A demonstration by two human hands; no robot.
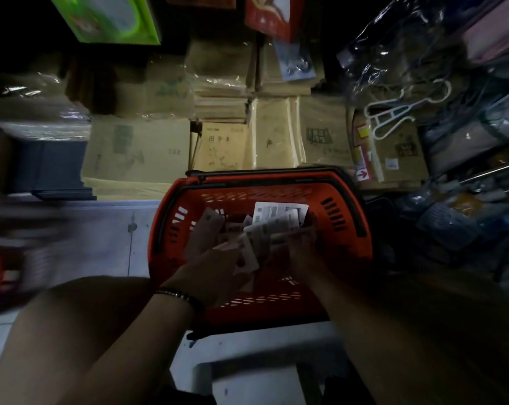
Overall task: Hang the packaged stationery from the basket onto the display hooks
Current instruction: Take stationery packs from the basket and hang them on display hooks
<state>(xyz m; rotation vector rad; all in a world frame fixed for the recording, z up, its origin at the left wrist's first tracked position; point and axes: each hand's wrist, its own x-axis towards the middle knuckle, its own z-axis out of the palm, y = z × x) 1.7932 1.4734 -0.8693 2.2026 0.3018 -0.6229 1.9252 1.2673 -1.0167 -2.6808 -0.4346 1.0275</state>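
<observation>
An orange shopping basket point(349, 247) with black handles stands on the floor in front of me. Inside it lie several white carded stationery packs point(279, 210). Both hands reach into the basket. My left hand point(215, 267), with a bracelet on the wrist, grips a fanned bunch of packs point(247, 252). To its right, my right hand point(297, 244) holds other packs point(272, 226) from that bunch between its fingers. The view is dim and the packs are blurred. No display hook with stock on it shows clearly.
Stacks of brown wrapped notebooks point(221, 147) fill the low shelf behind the basket. Clear plastic bags and a white hanger point(393, 118) crowd the right side. Metal rods point(487, 173) stick out at right. A green box point(110, 16) hangs at top left. White floor tiles point(101, 238) lie left.
</observation>
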